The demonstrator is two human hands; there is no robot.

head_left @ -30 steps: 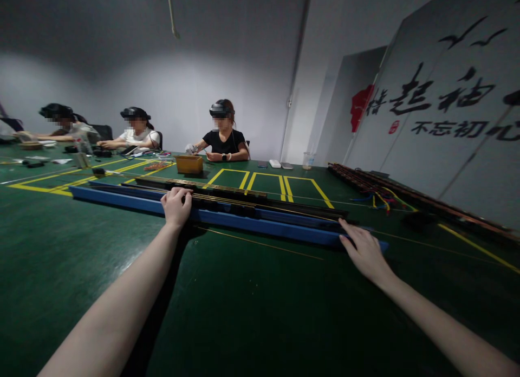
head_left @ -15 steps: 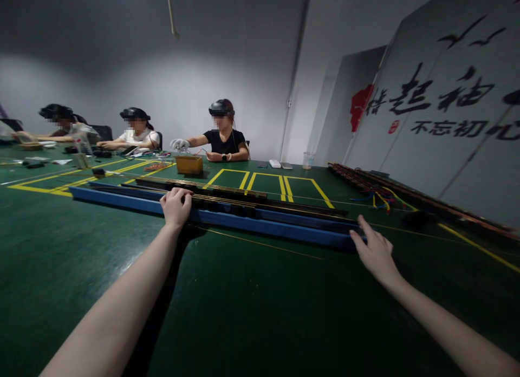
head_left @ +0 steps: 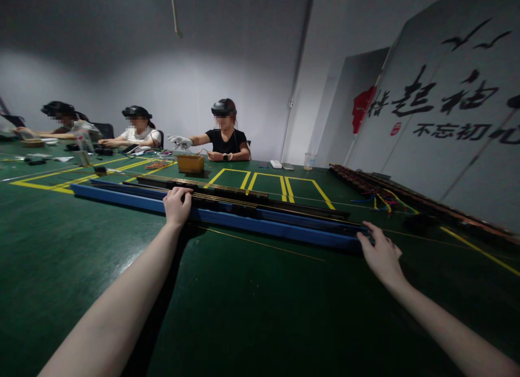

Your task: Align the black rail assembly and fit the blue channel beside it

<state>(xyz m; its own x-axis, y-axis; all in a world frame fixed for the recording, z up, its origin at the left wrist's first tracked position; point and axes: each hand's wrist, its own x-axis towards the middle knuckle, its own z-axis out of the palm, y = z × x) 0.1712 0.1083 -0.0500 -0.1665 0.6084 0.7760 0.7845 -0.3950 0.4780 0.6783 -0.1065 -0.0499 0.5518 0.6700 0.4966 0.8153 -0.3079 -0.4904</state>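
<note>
A long blue rail (head_left: pixel 252 223) lies across the green table (head_left: pixel 252 312), with dark strips and thin brass rods (head_left: pixel 227 199) stacked along its top. My left hand (head_left: pixel 177 205) rests over the rail's middle, fingers curled over the far edge onto the rods. At the rail's right end is my right hand (head_left: pixel 382 255), fingers bent and touching the end of the rail. A thin loose rod (head_left: pixel 264 244) lies on the table just in front of the rail.
Three people with headsets sit at the far side; one reaches a gloved hand (head_left: pixel 179 141) out above a yellow box (head_left: pixel 189 163). Yellow lines (head_left: pixel 284 188) mark the table. A bundle of long rods and coloured wires (head_left: pixel 377 190) lies along the right.
My right hand slid rightward along the rail to its end. The person in black stretched a gloved hand out to the left. My left hand stayed put.
</note>
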